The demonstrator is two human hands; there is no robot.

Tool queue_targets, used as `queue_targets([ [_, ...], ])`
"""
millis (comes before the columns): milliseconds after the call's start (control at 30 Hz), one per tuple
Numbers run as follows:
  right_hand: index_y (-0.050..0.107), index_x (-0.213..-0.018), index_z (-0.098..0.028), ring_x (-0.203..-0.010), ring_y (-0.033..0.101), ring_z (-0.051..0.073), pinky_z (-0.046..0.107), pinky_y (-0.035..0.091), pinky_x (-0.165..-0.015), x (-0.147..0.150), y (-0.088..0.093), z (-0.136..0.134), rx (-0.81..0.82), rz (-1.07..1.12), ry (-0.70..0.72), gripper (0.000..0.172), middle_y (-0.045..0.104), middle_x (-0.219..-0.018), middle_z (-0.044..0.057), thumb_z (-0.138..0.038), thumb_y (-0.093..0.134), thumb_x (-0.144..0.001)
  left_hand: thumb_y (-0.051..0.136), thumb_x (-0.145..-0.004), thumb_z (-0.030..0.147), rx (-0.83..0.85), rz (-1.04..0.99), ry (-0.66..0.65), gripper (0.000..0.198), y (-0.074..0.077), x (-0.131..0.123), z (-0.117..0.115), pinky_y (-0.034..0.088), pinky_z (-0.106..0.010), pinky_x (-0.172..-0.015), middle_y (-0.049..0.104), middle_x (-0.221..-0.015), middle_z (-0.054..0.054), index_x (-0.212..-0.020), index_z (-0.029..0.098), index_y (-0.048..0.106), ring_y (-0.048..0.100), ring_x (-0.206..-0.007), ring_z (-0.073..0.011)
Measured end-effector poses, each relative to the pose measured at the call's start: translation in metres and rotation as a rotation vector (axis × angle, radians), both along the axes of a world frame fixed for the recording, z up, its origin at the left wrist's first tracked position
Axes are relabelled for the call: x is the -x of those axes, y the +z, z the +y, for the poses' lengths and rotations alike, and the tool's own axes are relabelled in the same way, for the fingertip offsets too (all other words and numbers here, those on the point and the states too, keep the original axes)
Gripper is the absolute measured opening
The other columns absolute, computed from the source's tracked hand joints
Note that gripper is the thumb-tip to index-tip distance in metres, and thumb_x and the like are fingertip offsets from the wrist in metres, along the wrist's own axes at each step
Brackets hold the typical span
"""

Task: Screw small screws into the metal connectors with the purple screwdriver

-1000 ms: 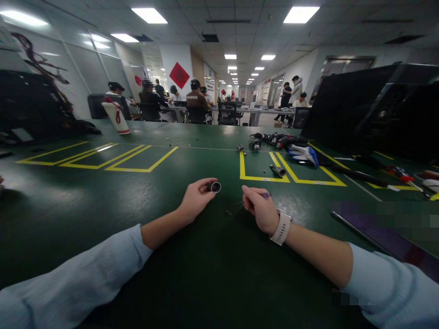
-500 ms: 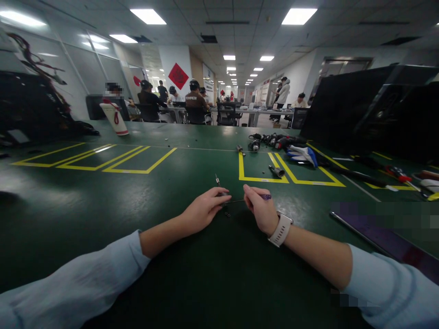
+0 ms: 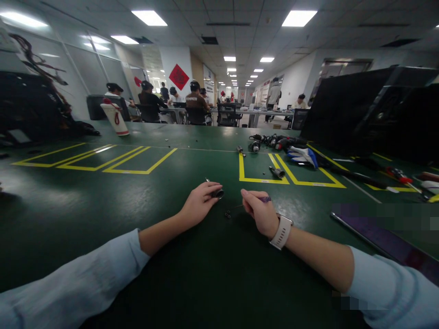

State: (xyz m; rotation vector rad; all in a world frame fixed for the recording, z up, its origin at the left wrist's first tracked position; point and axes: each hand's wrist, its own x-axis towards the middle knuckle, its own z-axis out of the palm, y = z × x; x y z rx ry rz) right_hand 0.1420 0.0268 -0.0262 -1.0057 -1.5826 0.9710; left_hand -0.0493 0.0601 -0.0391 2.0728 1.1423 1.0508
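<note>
My left hand (image 3: 201,204) is closed round a dark, hollow metal cylinder (image 3: 218,193). Its open end faces right, and a thin shaft sticks out beyond the fingers at the far end. On the right, my right hand (image 3: 259,209), with a pale watch strap at the wrist, grips a thin tool with a purple handle (image 3: 265,199). The tool's slender shaft points left and slightly down, apart from the cylinder; its exact tip is hard to make out. Several small dark rings (image 3: 227,214) lie on the green tabletop (image 3: 206,274) between the hands.
A metal socket-like part (image 3: 277,172) lies within yellow tape marks, with a smaller part (image 3: 239,149) behind. Farther right are dark tools (image 3: 274,140), a blue-white glove (image 3: 303,155) and a red-handled screwdriver (image 3: 399,175). A flat purple-screened device (image 3: 380,237) lies near my right arm. People sit beyond.
My left hand has drawn left and turned the cylinder, so its open end now shows. The purple-handled tool's shaft has come away from it. More small rings show on the table.
</note>
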Motion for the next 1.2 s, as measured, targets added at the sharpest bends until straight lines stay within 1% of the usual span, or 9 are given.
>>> queue_targets([
  [100, 0.039, -0.044, -0.019, -0.042, 0.033, 0.009, 0.025, 0.025, -0.046, 0.0, -0.001, 0.0, 0.015, -0.003, 0.037, 0.046, 0.034, -0.042, -0.005, -0.042, 0.041, -0.084, 0.056, -0.071, 0.013, 0.089, -0.112, 0.047, 0.034, 0.0, 0.0, 0.002, 0.047, -0.041, -0.091, 0.054, -0.113, -0.006, -0.104, 0.02, 0.061, 0.055, -0.104, -0.0195],
  [333, 0.039, -0.041, -0.019, -0.039, 0.031, 0.008, 0.025, 0.024, -0.044, 0.003, 0.008, 0.006, 0.095, -0.049, 0.038, 0.046, 0.031, -0.038, -0.006, -0.038, 0.043, -0.083, 0.058, -0.068, 0.012, 0.138, -0.144, 0.044, 0.034, 0.001, -0.001, 0.002, 0.047, -0.039, -0.089, 0.057, -0.109, -0.005, -0.101, 0.02, 0.063, 0.057, -0.099, -0.0185],
  [400, 0.042, -0.041, -0.018, -0.038, 0.031, 0.008, 0.024, 0.024, -0.043, 0.003, 0.013, 0.008, 0.174, -0.074, 0.052, 0.045, 0.033, -0.039, -0.006, -0.036, 0.044, -0.082, 0.058, -0.067, 0.011, 0.165, -0.171, 0.048, 0.037, 0.001, -0.002, 0.001, 0.046, -0.041, -0.09, 0.058, -0.11, -0.005, -0.103, 0.021, 0.062, 0.057, -0.1, -0.0188],
  [500, 0.05, -0.045, -0.017, -0.041, 0.039, 0.008, 0.023, 0.029, -0.045, 0.001, 0.013, 0.01, 0.238, -0.09, 0.081, 0.043, 0.043, -0.043, -0.004, -0.038, 0.044, -0.082, 0.059, -0.066, 0.009, 0.235, -0.256, 0.078, 0.041, 0.003, -0.004, 0.0, 0.042, -0.042, -0.095, 0.06, -0.111, -0.006, -0.106, 0.02, 0.06, 0.058, -0.102, -0.0193],
  [667, 0.057, -0.055, -0.016, -0.051, 0.049, 0.01, 0.024, 0.037, -0.052, -0.001, -0.002, 0.007, 0.147, 0.054, 0.121, 0.041, 0.052, -0.054, -0.001, -0.043, 0.044, -0.084, 0.062, -0.065, 0.01, 0.35, -0.416, 0.133, 0.042, 0.008, -0.007, -0.005, 0.042, -0.042, -0.095, 0.068, -0.1, -0.008, -0.107, 0.015, 0.059, 0.061, -0.099, -0.0213],
  [767, 0.059, -0.061, -0.016, -0.056, 0.052, 0.012, 0.025, 0.041, -0.058, 0.0, -0.004, 0.003, 0.025, 0.094, 0.122, 0.04, 0.054, -0.057, 0.0, -0.042, 0.042, -0.086, 0.064, -0.065, 0.011, 0.38, -0.451, 0.146, 0.042, 0.009, -0.008, -0.006, 0.045, -0.041, -0.091, 0.07, -0.09, -0.006, -0.106, 0.014, 0.059, 0.064, -0.092, -0.0212],
  [900, 0.062, -0.072, -0.017, -0.068, 0.056, 0.014, 0.028, 0.044, -0.067, 0.002, 0.0, -0.002, -0.125, 0.0, 0.179, 0.031, 0.059, -0.069, 0.002, -0.038, 0.043, -0.086, 0.062, -0.065, 0.009, 0.4, -0.467, 0.142, 0.04, 0.01, -0.008, -0.007, 0.049, -0.038, -0.086, 0.071, -0.085, -0.005, -0.104, 0.015, 0.059, 0.066, -0.086, -0.0195],
  [1000, 0.062, -0.078, -0.018, -0.074, 0.056, 0.014, 0.03, 0.044, -0.072, 0.004, 0.0, -0.003, -0.188, -0.076, 0.196, 0.026, 0.06, -0.077, 0.003, -0.035, 0.044, -0.087, 0.063, -0.064, 0.009, 0.397, -0.478, 0.14, 0.037, 0.01, -0.008, -0.007, 0.049, -0.037, -0.085, 0.071, -0.084, -0.004, -0.101, 0.015, 0.06, 0.066, -0.085, -0.0191],
  [1200, 0.06, -0.083, -0.018, -0.075, 0.054, 0.014, 0.03, 0.043, -0.072, 0.006, -0.003, -0.002, -0.259, -0.224, 0.208, 0.022, 0.059, -0.08, 0.003, -0.03, 0.042, -0.088, 0.065, -0.065, 0.015, 0.369, -0.485, 0.113, 0.033, 0.006, -0.006, -0.005, 0.05, -0.037, -0.083, 0.07, -0.089, -0.004, -0.099, 0.016, 0.061, 0.066, -0.083, -0.0189],
])
